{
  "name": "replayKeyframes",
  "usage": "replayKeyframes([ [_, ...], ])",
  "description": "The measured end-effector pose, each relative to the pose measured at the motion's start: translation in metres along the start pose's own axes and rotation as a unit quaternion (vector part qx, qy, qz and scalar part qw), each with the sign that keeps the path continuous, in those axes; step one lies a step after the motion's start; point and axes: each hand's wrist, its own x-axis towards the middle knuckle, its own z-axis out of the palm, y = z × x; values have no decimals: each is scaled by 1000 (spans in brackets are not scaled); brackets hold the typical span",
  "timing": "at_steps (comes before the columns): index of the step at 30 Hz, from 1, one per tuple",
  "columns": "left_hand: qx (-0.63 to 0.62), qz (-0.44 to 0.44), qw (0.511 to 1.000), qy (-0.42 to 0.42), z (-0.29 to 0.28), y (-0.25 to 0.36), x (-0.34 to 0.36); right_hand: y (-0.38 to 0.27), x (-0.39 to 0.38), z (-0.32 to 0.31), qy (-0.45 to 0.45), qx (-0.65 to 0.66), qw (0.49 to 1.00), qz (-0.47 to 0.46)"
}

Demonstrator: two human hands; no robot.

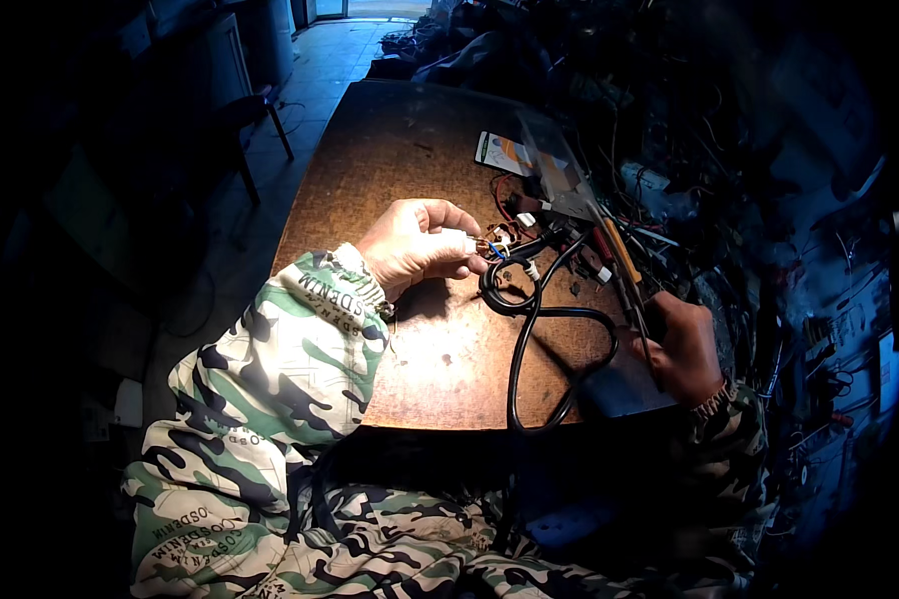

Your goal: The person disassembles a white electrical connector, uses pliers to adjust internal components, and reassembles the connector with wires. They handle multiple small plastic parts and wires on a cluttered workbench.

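Note:
My left hand (420, 245) is over the middle of the table, thumb and fingers pinched on the end of a small wired part (496, 242) with copper-coloured pieces and thin blue, white and brown wires. A thick black cable (569, 312) runs from beside this part and loops toward the table's front edge. My right hand (684, 344) is at the table's right edge, its fingers curled beside a thin dark strip-like thing. What it grips is too dark to make out. Tools with a red handle (605, 245) and a yellow handle (621, 250) lie just beyond it.
The brown table (370, 170) carries a printed card (504, 153) toward its far right and a small white connector (525, 220). Heaped wires and scrap (659, 190) crowd the right side. A dark chair (255, 125) stands on the tiled floor at the far left.

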Motion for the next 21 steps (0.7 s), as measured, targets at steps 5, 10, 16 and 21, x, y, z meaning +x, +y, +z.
replayKeyframes([
  [5,-22,-11,1000,-14,4,-3,6,-16,-28,37,-77,398,905,130],
  [10,-22,-7,1000,0,9,6,-4,-25,-33,47,-96,475,864,135],
  [16,-20,-8,1000,16,5,12,-11,-30,10,61,43,435,899,37],
  [21,-33,-7,999,-9,3,-3,2,-30,66,86,76,427,901,-13],
])
